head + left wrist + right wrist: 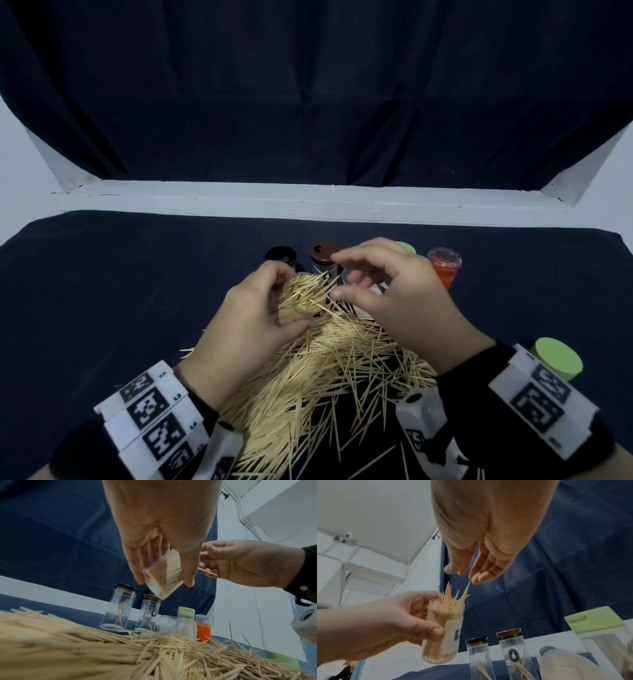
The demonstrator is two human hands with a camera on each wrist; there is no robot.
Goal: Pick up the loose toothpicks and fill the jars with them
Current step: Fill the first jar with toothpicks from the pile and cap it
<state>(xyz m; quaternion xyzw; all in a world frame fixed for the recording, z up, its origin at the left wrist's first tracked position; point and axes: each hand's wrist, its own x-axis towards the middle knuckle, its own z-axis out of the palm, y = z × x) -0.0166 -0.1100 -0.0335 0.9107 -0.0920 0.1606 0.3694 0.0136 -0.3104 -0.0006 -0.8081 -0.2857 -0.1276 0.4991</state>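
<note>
Wooden toothpicks (pixel 447 609) already pack the clear jar (pixel 442 635) gripped in my left hand (pixel 246 329); my right hand (pixel 387 291) hangs just above, fingers loose, possibly one pick. Below both, a big loose pile (pixel 325 377) remains; the jars beyond look nearly empty.

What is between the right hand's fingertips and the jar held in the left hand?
Only toothpicks sticking out of the jar, right wrist view; right hand hovers above.
</note>
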